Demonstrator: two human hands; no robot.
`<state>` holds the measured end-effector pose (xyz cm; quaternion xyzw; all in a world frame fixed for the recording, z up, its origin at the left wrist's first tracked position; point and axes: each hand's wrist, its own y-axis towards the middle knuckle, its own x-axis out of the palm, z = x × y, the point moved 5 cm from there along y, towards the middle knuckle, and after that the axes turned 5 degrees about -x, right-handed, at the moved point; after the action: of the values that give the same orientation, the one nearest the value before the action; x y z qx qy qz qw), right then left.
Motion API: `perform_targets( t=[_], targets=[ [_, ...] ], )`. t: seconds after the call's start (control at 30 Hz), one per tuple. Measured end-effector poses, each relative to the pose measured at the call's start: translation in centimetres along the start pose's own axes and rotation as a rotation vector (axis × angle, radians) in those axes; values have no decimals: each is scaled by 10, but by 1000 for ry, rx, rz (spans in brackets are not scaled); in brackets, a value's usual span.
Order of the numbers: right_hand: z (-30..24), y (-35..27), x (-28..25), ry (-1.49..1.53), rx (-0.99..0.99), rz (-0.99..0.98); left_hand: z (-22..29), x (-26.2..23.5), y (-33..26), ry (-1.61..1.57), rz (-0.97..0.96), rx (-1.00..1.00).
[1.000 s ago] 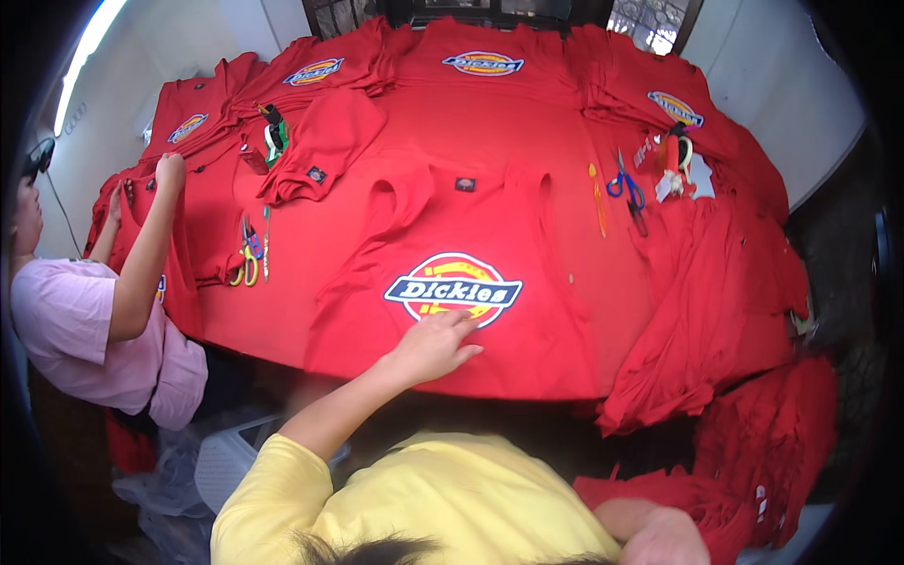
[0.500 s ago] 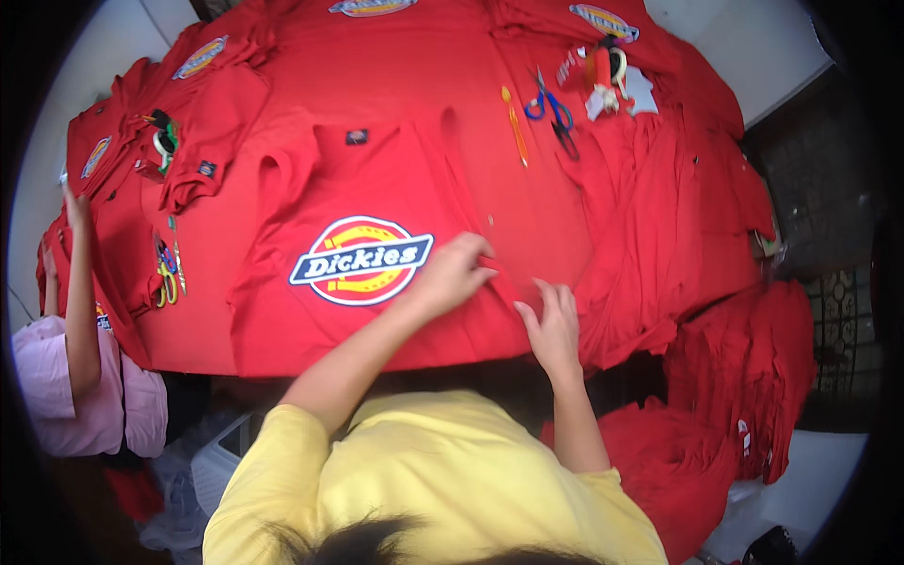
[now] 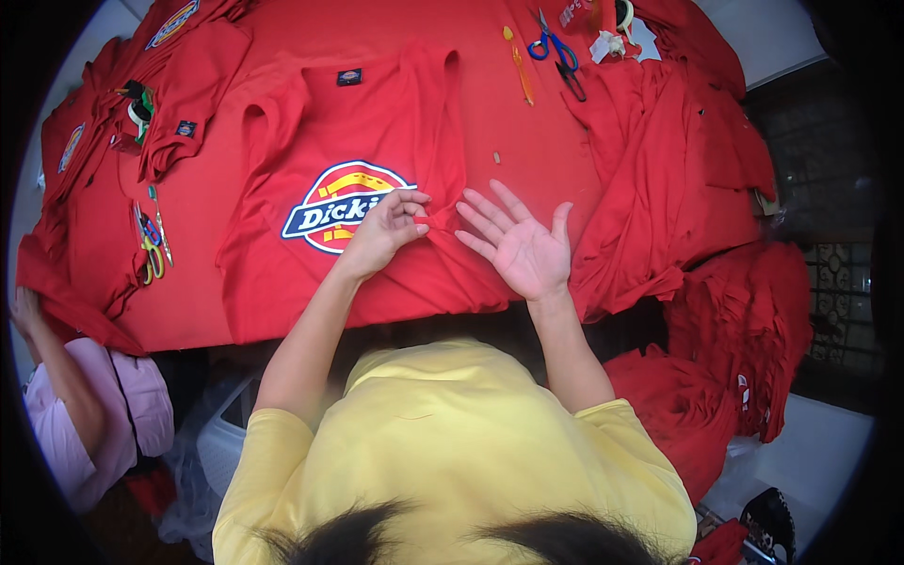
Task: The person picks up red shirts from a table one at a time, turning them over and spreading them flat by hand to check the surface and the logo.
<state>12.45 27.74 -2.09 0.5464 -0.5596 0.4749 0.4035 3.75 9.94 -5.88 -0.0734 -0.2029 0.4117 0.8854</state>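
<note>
A red sleeveless shirt (image 3: 363, 132) lies spread in front of me, its dark neck label at the far end and a large round printed logo (image 3: 325, 209) on its body. My left hand (image 3: 379, 234) is closed, pinching a fold of the shirt's right side between thumb and fingers and covering part of the logo. Just right of that fold, my right hand (image 3: 527, 252) is open, palm up with fingers spread and nothing in it. The fabric bunches into creases between the two hands.
Beyond my right hand lie blue-handled scissors (image 3: 550, 40), black thread snips (image 3: 571, 83) and an orange pen-like tool (image 3: 518, 64). Red garments (image 3: 631, 179) are heaped at right, more (image 3: 744, 330) hanging lower. Yellow-and-blue scissors (image 3: 151, 250) lie left, near a pink-clothed co-worker (image 3: 94, 405).
My left hand has drawn back leftward and now pinches the shirt's right side, lifting a fold. My right hand has moved up and turned its palm up. The co-worker's arm has lowered; the view has shifted.
</note>
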Motion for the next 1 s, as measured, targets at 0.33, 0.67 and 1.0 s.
perform_targets(
  t=[0.33,0.67,1.0],
  targets=[
    [18,30,-13,-1502,-11,153,-3,-2,2,-43,-68,-39],
    [23,35,-25,-1394,11,204,-6,-3,0,-34,-37,35],
    [21,38,-19,-1775,-85,155,-7,-1,2,9,-13,93]
  ],
)
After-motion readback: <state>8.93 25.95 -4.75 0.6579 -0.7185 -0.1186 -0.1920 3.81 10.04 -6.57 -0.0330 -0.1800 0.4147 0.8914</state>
